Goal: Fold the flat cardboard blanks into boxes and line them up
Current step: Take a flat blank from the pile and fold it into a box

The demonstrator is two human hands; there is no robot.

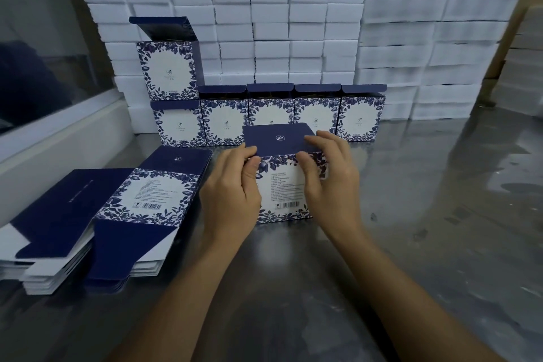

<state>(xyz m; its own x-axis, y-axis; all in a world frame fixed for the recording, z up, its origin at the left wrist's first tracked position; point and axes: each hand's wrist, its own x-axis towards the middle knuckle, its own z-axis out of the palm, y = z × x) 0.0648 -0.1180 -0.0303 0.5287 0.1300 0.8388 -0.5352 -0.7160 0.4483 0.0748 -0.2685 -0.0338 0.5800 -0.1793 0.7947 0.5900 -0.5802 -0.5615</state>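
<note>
Looking down from the head camera: a half-formed blue-and-white floral printed cardboard box (pixel 286 185) stands on the grey reflective metal tabletop (pixel 426 214), near centre, barcode panel facing the camera, its dark navy top flap (pixel 279 137) folded roughly level over the opening. Left hand (pixel 232 194) grips the box's upper left corner, thumb on the near face, fingers curled over the flap's near left edge. Right hand (pixel 329 176) is on the upper right part, fingers bent and resting on the flap's right end, thumb pressed against the near face just under the fold. Both hands are touching the box, neither is flat or spread. Just behind it, a row of five finished floral cardboard boxes (pixel 293 119) sits side by side, touching, four with navy lids standing open; the leftmost one carries a sixth floral box (pixel 168 67) stacked on top, its lid also up. To the left of the hands lies a stack of flat printed cardboard blanks (pixel 141 203), top one with barcode panel up and navy flaps at both ends; a second stack of flat navy-faced blanks (pixel 55 220) lies touching it further left, overlapped by the first. Behind the box row, a wall of stacked white foam blocks (pixel 293 23) spans the width of the table. A white ledge with a glass pane (pixel 58 132) runs along the left edge
</note>
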